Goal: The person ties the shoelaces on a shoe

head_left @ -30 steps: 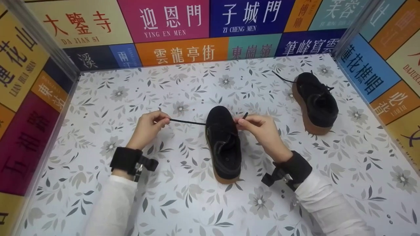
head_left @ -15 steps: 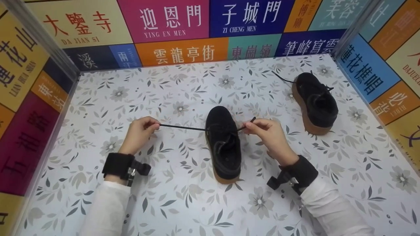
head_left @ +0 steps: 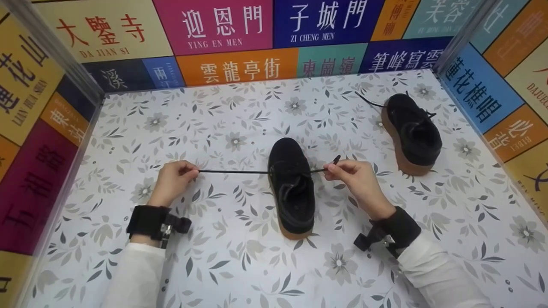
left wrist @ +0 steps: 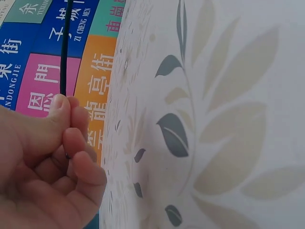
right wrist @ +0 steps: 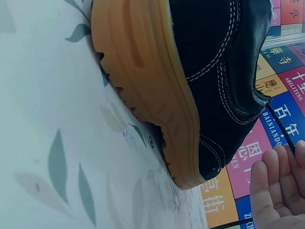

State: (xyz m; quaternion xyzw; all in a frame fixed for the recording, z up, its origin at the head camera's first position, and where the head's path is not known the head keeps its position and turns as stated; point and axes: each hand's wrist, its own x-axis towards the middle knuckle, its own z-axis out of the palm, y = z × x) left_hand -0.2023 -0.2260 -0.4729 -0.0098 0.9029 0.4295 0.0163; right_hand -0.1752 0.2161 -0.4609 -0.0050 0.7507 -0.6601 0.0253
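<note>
A black shoe (head_left: 286, 153) with a brown gum sole (right wrist: 143, 62) stands on the table, toe away from me. My left hand (head_left: 171, 182) pinches one end of its black shoelace (head_left: 233, 172) between thumb and fingers, left of the shoe. In the left wrist view the lace (left wrist: 63, 57) runs up straight from the pinched fingertips. On the shoe's right, my right hand (head_left: 359, 182) pinches the other end, its tip sticking out past the fingers. Both lace stretches look taut, the left one longer. The right wrist view shows the lace (right wrist: 282, 126) leaving the shoe's top edge toward my fingers.
A second black shoe (head_left: 411, 132) stands at the back right, one lace end (head_left: 369, 101) trailing left. The table (head_left: 231, 265) has a flower-and-leaf cover. Panels with printed characters (head_left: 231, 25) wall the back and both sides.
My left hand has moved left and toward me, and my right hand right and toward me. The visible lace has lengthened on both sides of the shoe; the shoe itself stays put.
</note>
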